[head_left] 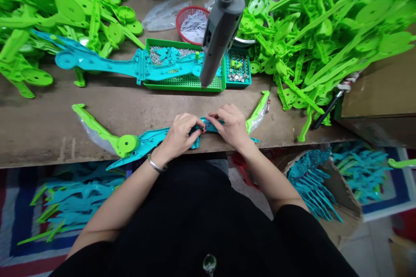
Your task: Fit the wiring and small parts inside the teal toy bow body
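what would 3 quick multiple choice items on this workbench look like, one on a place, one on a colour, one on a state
1. Where does the grey power screwdriver hang?
A. Above the green tray
B. On the floor
C. In the red basket

2. What colour is the disc-shaped joint on the toy left of the left hand?
A. Red
B. Bright green
C. Black

3. What are the left hand and right hand doing?
A. Resting apart on the table
B. Both on the teal middle part of the toy at the table's near edge
C. Gripping the screwdriver

Answers:
1 A, its tip points down over the tray's front edge.
2 B, the disc matches the green blade beside it.
3 B, the fingers of both meet on the teal piece.
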A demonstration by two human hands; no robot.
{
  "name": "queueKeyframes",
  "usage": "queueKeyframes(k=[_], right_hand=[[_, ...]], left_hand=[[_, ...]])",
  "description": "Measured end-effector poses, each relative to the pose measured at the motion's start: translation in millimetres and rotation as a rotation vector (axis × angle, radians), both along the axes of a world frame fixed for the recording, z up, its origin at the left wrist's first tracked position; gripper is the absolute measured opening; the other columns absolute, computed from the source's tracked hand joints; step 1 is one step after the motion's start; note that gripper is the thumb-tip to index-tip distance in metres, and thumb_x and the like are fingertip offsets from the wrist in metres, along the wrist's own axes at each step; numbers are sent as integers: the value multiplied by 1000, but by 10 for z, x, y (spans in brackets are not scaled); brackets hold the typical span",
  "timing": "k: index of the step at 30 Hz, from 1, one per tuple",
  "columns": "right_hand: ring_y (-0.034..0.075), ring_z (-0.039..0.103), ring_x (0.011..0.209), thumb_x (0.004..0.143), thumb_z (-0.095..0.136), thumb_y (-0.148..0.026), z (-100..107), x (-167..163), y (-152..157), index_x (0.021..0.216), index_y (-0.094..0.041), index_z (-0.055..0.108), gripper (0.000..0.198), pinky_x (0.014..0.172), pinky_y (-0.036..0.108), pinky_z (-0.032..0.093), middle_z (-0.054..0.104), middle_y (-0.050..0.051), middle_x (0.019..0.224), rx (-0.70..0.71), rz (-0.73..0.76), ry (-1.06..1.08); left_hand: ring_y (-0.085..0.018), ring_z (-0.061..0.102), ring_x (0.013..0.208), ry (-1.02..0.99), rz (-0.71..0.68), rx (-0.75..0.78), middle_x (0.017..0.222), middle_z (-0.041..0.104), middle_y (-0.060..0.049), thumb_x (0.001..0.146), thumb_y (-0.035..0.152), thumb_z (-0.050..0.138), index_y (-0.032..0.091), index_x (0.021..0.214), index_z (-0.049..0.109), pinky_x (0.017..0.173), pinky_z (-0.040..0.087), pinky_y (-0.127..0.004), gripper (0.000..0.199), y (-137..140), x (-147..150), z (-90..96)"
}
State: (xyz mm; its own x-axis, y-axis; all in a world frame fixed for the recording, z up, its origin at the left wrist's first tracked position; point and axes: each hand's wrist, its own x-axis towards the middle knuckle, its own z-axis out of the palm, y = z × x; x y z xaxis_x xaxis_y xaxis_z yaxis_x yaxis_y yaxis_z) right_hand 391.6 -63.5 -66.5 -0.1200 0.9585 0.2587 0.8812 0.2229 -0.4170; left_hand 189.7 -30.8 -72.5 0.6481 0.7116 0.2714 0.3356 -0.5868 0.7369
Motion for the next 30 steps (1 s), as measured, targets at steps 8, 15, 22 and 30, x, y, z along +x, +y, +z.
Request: queueKeyframes(k=[8,15,22,30], right_hand=[[16,56,71,82,78,-37,138,22,268,67,-18,70,26,73,31,35,69,3,67,-246,86,47],[12,62,62,82,73,-30,233,109,268,89,-15,76,17,64,26,43,70,0,68,-430,141,326],[21,65,100,88,57,-14,424,70,136,102,-17,70,19,89,37,52,73,9,109,3,519,240],[17,65,94,96,52,-17,215,218,68,106,-21,68,20,82,32,54,68,6,100,-66,368,210]], left_hand=[[-20,65,99,-39,115,30,105,69,-6,87,13,64,20,91,57,89,48,-37,11,15,96,-39],[-15,68,81,-12,207,-76,85,71,3,81,14,74,21,94,54,87,47,-33,24,31,172,-35],[-18,69,90,82,221,-79,91,73,1,84,15,69,22,102,57,89,43,-35,23,39,170,0],[-20,66,90,136,220,-55,91,75,0,93,27,64,23,100,66,86,40,-37,8,43,91,8]])
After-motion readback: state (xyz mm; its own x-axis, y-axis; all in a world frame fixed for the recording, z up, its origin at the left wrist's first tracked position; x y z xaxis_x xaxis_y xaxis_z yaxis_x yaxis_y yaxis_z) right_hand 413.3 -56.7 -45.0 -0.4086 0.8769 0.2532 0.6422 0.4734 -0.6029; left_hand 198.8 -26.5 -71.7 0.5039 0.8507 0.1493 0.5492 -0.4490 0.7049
